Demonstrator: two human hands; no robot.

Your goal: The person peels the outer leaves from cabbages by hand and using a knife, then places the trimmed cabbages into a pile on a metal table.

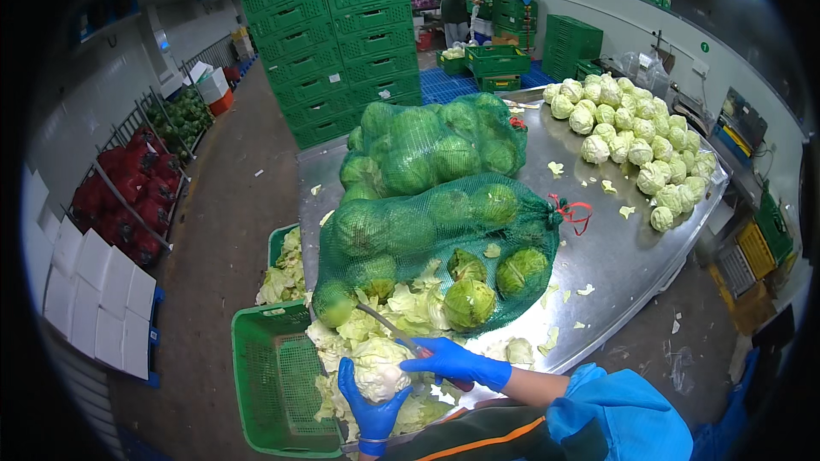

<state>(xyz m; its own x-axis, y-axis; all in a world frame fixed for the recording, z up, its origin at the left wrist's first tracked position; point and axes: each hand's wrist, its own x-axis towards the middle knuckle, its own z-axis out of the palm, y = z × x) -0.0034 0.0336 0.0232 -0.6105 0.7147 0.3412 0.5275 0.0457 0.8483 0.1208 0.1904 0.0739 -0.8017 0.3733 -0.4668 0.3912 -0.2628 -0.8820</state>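
Note:
My left hand (371,410), in a blue glove, cups a pale trimmed cabbage (381,369) from its lower left side. The fingers of my right hand (453,362), also gloved in blue, are wrapped around a knife (386,322) whose curved blade points up and left above the cabbage. My right fingertips reach the cabbage's right side. Loose cabbage leaves (410,307) lie beneath and around it at the table's near edge. Just beyond lies a green mesh sack (410,226) holding several green cabbages, with a cabbage (469,304) toward its near side.
A second filled mesh sack (427,147) lies behind on the metal table (589,265). Trimmed cabbages (636,124) are heaped at the far right. A green crate (256,350) stands at my left, a leaf-filled bin (284,271) beyond it. Tall crate stacks (329,43) and a person (453,4) are farther back.

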